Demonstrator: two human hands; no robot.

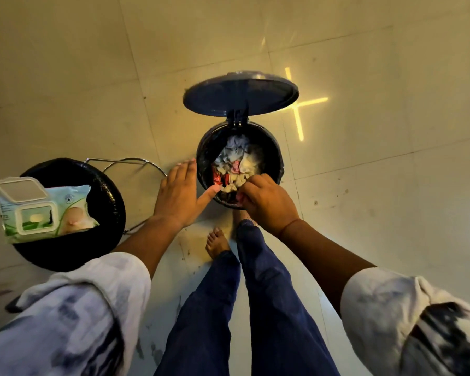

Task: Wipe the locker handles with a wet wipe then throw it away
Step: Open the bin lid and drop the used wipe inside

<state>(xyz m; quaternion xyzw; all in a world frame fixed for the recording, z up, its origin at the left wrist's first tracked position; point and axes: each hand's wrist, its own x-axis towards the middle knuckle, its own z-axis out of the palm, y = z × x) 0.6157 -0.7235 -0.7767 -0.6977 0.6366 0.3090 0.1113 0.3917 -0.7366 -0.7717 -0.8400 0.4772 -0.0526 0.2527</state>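
Note:
A dark pedal bin (279,158) stands on the floor in front of me with its lid (240,95) raised. Crumpled white wipes and red wrappers fill it. My right hand (266,202) hangs over the bin's near rim with its fingers curled downward, pinching a small white wet wipe (228,188) at the fingertips. My left hand (179,194) is spread flat beside the bin's left side, and its thumb points at the rim. No locker handles are in view.
A pack of wet wipes (44,210) with its flip lid open lies on a round black stool (109,202) at my left. My bare foot (217,241) is planted just before the bin. The floor is pale tile, with a bright yellow cross of light (299,109) beyond the bin.

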